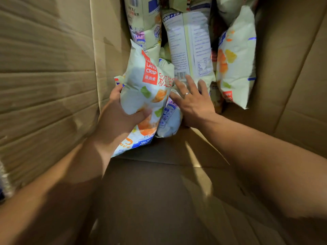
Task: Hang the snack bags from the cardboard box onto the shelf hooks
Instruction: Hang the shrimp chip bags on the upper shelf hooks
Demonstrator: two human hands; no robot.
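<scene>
Grip on one snack bag (148,85) down inside the cardboard box (44,68)

Standing over the person, I see both bare arms reaching into the box. The left hand (120,119) holds the snack bag at about 10 o'clock from the middle of the view. Its thumb (143,113) is pressed across the printed front and the fingers are curled round the back edge. The bag's long axis runs from 7 o'clock up to 12 o'clock, the crimped top end pointing to 12 and the red label facing up. The right hand (196,105) sits just beside it at 1 o'clock, palm down, fingers (191,84) straight and spread apart, with a ring (187,93) on one. They lie over the lower end of a barcode-backed bag (191,46), though I cannot tell whether they press it. That bag lies lengthwise towards 12 o'clock. Another bag (235,64) leans against the box wall at 2 o'clock, and one more (143,23) lies at 11 o'clock. A small one (169,119) is tucked between the two hands. Bare cardboard floor (159,191) shows at 6 o'clock
</scene>
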